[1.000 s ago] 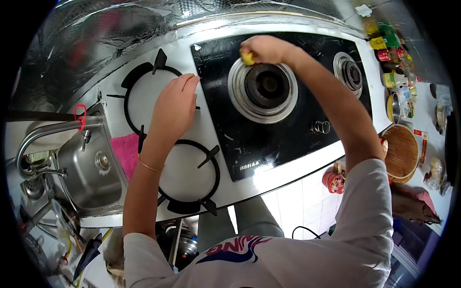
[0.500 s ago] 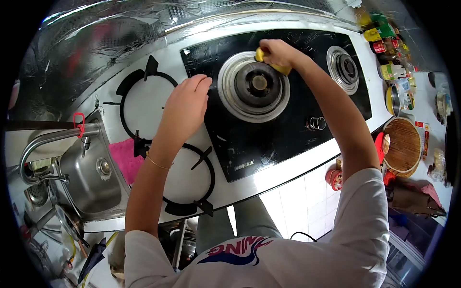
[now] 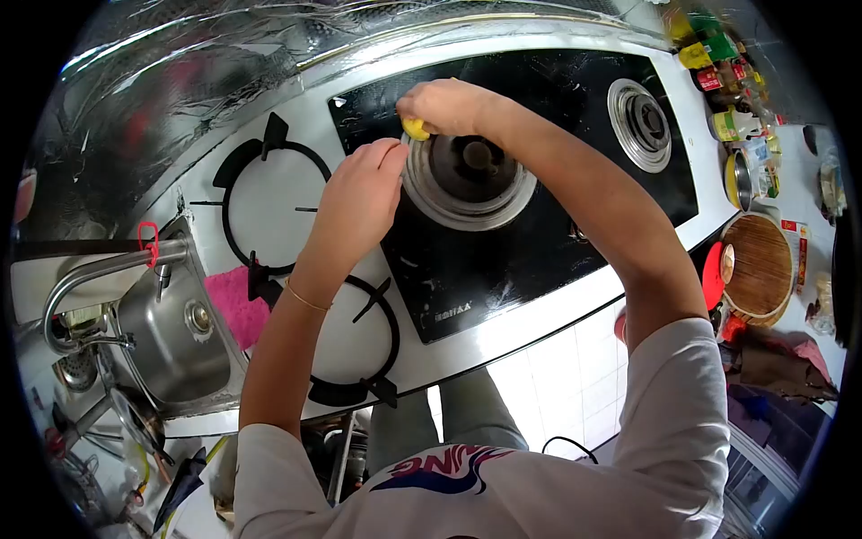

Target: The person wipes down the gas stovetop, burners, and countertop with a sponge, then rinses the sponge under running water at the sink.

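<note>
My right hand [image 3: 446, 106] is closed around a yellow cloth [image 3: 415, 129] at the far left rim of the large burner [image 3: 467, 211]. Part of the cloth is hidden under the fingers. The burner has shiny metal rings around a dark cap, set in a black glass cooktop [image 3: 503, 278]. Close beside the cloth, my left hand [image 3: 364, 193] hovers over the burner's left edge with its fingers pressed together. Its fingertips are turned away, and whether they touch the ring or hold anything cannot be seen.
Two black pan supports [image 3: 235, 220] lie on the white counter at left. A pink cloth [image 3: 238, 305] is by the steel sink [image 3: 175, 332] and its faucet [image 3: 99, 269]. A smaller burner [image 3: 642, 126] is at right, near bottles, packets and a round wooden board [image 3: 757, 265].
My right hand has moved left with the yellow cloth, from the burner's far right rim to its far left rim. My left hand has shifted slightly right, closer to the burner.
</note>
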Available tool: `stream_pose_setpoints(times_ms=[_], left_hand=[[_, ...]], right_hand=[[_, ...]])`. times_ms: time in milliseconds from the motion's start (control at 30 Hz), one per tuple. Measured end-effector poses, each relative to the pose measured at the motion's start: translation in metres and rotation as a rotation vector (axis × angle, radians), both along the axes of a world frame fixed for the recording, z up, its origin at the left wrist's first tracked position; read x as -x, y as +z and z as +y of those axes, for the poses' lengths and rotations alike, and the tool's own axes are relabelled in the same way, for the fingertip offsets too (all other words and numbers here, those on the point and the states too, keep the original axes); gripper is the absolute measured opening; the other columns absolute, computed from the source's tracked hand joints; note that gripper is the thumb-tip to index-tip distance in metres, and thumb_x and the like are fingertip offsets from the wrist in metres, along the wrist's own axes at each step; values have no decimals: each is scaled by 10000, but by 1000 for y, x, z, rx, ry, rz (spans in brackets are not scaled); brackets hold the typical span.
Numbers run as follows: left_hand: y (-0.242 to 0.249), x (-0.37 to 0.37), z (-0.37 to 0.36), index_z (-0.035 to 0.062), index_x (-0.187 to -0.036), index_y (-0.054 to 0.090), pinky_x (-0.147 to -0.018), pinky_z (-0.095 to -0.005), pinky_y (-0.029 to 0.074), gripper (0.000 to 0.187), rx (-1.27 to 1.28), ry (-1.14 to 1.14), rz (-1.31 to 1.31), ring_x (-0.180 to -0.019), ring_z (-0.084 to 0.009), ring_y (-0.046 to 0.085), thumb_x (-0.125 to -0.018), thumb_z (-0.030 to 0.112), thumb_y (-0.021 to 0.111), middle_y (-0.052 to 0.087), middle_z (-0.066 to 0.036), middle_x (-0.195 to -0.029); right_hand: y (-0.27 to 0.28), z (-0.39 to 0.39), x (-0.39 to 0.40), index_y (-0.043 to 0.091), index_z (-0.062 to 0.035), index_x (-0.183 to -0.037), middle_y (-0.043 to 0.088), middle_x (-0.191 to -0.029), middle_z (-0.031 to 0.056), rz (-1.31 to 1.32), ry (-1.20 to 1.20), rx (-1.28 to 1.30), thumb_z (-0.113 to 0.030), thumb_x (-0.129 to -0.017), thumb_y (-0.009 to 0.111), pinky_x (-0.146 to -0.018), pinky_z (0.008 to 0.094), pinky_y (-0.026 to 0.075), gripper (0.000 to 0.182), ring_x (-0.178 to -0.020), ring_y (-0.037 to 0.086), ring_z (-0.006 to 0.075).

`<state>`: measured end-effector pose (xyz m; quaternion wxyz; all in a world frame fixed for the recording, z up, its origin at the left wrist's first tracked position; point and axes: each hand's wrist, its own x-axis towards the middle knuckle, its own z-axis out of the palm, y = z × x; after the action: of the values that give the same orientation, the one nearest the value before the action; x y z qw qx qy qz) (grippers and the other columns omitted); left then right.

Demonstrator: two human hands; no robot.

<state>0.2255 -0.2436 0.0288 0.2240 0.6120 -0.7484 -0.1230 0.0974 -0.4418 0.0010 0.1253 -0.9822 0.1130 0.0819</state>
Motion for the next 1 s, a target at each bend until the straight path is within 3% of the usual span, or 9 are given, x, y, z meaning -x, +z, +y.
stream_pose_setpoints(times_ms=[100, 200, 467, 700, 800, 933, 1000], left_hand=[[2, 1, -7, 20, -1228, 560, -985, -405, 451, 341, 21, -11, -10, -1137, -329, 551, -890, 61, 580, 566, -140, -1255], [2, -5, -10, 19, -1225, 562, -983, -409, 452, 338, 9, 0, -26, -1134, -332, 551, -890, 59, 578, 565, -147, -1257], [2, 2, -25, 18, -1224, 561, -982, -410, 451, 341, 19, 29, -8, -1139, -333, 550, -886, 59, 582, 574, -138, -1243], [-2, -3, -24, 21, -1216, 562, -974, -408, 457, 341, 11, 25, -25, -1127, -336, 556, -878, 52, 593, 577, -135, -1236], [-9, -7, -19, 21, -1213, 562, -974, -410, 455, 339, -14, 51, -17, -1131, -336, 553, -876, 51, 596, 576, -135, -1233], [-10, -2, -20, 25, -1216, 563, -968, -411, 459, 346, 23, 39, -14, -1128, -329, 555, -872, 46, 597, 577, -133, -1230], [-5, 1, -24, 28, -1216, 563, -968, -409, 459, 345, 13, 42, -19, -1128, -328, 554, -873, 48, 597, 576, -132, -1232]], right_hand=[[-7, -27, 24, 578, -39, -990, 670, -956, 165, -49, -203, -84, -87, -731, 736, -832, 439, 512, 307, -956, 645, 364], [3, -37, 42, 619, -58, -1090, 686, -1023, 173, 121, -383, -116, -128, -769, 730, -869, 448, 521, 346, -1010, 657, 347], [5, -1, -1, 632, -64, -1053, 687, -1019, 163, 19, -66, -30, -148, -790, 690, -846, 440, 526, 282, -1000, 652, 347], [-4, -40, 62, 608, -33, -1007, 677, -938, 181, -2, -395, -161, -90, -740, 724, -799, 426, 513, 297, -931, 655, 368], [-6, -30, 28, 623, -41, -1032, 687, -963, 165, -64, -295, -167, -123, -718, 772, -812, 422, 517, 358, -942, 654, 363], [-11, -17, -8, 566, -41, -924, 662, -900, 158, -4, -118, -227, -148, -692, 811, -769, 443, 498, 354, -913, 640, 373], [-17, -22, 10, 522, -33, -883, 630, -874, 162, -271, -102, -269, -158, -702, 810, -751, 442, 483, 363, -884, 618, 381]])
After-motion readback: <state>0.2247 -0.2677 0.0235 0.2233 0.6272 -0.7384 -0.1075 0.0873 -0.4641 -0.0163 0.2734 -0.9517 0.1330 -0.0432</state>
